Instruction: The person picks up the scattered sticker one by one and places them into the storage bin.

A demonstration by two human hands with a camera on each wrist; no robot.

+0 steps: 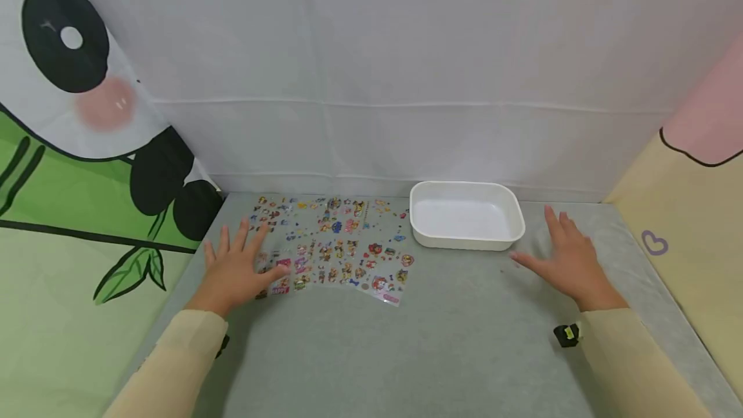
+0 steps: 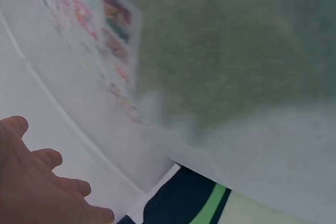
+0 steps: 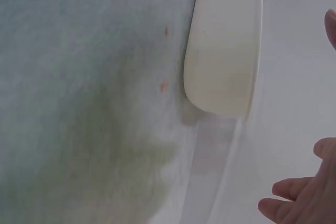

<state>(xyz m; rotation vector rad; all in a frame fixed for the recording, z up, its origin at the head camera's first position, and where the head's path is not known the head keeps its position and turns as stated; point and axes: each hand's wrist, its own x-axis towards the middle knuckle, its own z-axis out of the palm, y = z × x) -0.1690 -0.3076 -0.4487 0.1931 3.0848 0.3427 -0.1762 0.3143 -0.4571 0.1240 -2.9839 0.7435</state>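
Clear sticker sheets [image 1: 331,263] printed with small colourful cartoon figures lie overlapping on the left half of the grey table. My left hand [image 1: 235,273], fingers spread, hovers over their left edge and holds nothing. To the right of the sheets stands a white rectangular tray [image 1: 467,242], with nothing seen inside it. My right hand [image 1: 569,266] is held above the table just right of that tray, fingers extended, also without anything in it. In the right wrist view the tray's side [image 3: 223,51] shows near the fingers [image 3: 294,187], apart from them.
A white cloth wall [image 1: 371,82] rises behind the table [image 1: 429,353]. Printed cloth with a cartoon face and green leaves [image 1: 130,269] borders the left side. A yellow panel with a purple heart [image 1: 654,242] borders the right.
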